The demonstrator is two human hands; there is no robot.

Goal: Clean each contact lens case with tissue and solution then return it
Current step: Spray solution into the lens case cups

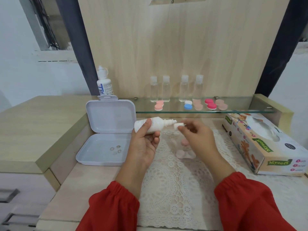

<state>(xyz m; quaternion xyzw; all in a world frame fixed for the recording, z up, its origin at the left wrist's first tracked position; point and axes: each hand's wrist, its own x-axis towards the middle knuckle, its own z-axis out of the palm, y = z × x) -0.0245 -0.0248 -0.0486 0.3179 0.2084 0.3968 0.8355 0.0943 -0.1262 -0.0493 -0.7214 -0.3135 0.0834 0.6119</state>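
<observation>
My left hand [145, 142] grips a white solution bottle [155, 125] that lies sideways, its nozzle pointing right. Just off the nozzle, my right hand [195, 135] pinches the bottle's small white cap [179, 126]. Under my hands a pale pink lens case [185, 142] lies on the lace mat [173, 189], with a crumpled tissue [182, 154] beside it. More lens cases sit on the glass shelf [241, 111]: a pink one [159, 105], a blue and white one [188, 105], a beige one [198, 105], a magenta one [210, 104] and another beige one [221, 104].
A white box [106, 147] stands open at the left, several contact lenses [115, 149] in its tray. A tissue box [260, 144] lies at the right. Several clear small bottles [176, 88] stand on the shelf, and a larger solution bottle [104, 82] stands behind the open box.
</observation>
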